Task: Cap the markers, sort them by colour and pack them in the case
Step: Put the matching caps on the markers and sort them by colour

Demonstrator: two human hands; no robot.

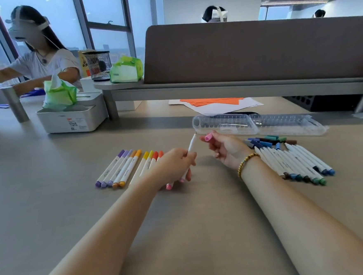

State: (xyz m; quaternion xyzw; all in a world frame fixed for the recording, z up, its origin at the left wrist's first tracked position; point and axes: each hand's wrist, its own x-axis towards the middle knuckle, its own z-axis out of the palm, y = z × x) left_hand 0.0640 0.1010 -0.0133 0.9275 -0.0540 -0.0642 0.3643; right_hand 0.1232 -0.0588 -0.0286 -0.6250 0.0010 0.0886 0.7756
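Now | left hand [174, 165] grips uncapped marker [191, 145] (tip up) | right hand [226, 149] pinches pink cap [208, 137], just beside tip

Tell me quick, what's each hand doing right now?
Left hand: grips an uncapped marker.
Right hand: pinches a pink cap.

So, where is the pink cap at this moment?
In the head view, the pink cap is pinched in the right hand, raised above the table just before the clear case, close to the tip of the uncapped marker.
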